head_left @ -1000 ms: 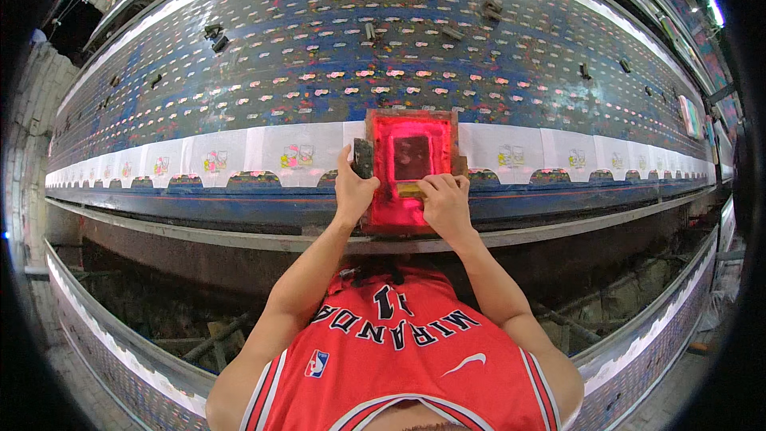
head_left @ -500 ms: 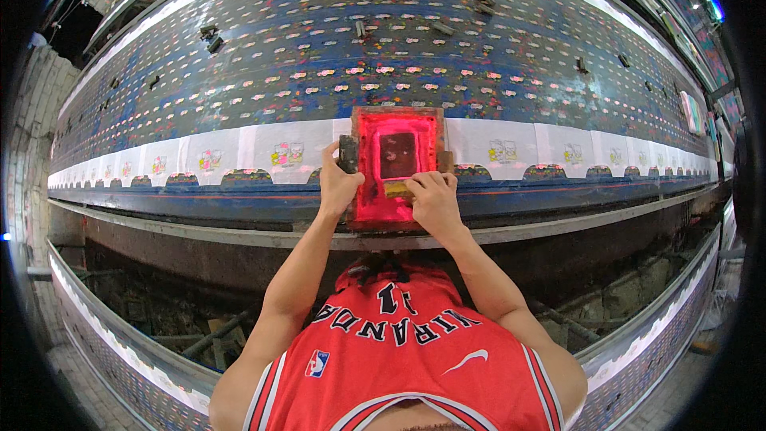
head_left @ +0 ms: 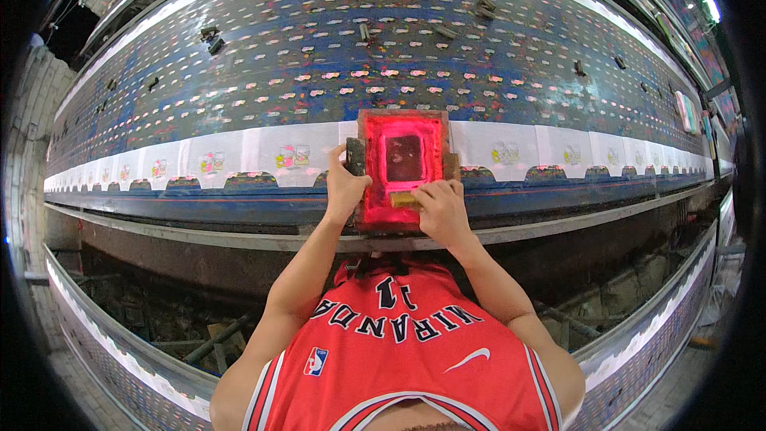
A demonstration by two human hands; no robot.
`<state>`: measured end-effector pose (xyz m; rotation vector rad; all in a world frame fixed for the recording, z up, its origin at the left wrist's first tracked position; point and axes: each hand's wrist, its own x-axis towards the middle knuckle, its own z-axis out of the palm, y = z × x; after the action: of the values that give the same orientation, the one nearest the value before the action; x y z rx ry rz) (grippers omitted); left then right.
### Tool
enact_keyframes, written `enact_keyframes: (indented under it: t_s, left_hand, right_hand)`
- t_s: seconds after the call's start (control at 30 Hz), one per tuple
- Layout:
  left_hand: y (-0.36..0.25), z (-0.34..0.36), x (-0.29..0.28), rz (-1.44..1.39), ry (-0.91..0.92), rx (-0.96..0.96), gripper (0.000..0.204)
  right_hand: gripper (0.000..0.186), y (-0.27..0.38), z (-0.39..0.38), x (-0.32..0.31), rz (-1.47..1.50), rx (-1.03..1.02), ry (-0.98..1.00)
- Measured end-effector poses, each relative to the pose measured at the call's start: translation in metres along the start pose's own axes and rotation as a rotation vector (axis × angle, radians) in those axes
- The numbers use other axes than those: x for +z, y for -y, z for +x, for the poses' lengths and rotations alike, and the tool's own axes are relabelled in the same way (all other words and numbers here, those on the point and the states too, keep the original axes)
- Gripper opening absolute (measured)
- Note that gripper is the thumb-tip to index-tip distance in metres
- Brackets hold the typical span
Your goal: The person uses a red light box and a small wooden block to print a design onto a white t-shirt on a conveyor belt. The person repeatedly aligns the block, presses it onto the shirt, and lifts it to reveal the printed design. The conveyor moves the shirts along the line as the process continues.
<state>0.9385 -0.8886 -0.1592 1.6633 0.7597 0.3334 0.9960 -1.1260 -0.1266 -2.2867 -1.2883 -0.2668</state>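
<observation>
Both hands grip red print frame w/ squeegee.

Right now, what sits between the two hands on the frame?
In the head view, the pink mesh of the red frame lies between the left hand and right hand, which holds a small yellowish block.

A: What stays hidden around the red-inked wooden printing frame?

B: The right hand covers most of the small yellowish block; the frame conceals the white cloth strip beneath.

A: And the small coloured prints?

B: Too small to tell apart.
</observation>
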Motion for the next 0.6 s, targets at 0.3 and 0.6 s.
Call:
enact_keyframes:
  t_s: [0.3,0.6]
  left_hand:
    - [0.002,0.004,0.000,0.085,0.025,0.005,0.086]
    - [0.016,0.008,0.002,0.092,0.029,0.010,0.090]
  right_hand:
    - [0.022,-0.049,0.063,0.049,-0.125,0.070,-0.109]
    - [0.016,-0.065,0.111,0.046,-0.033,0.156,-0.011]
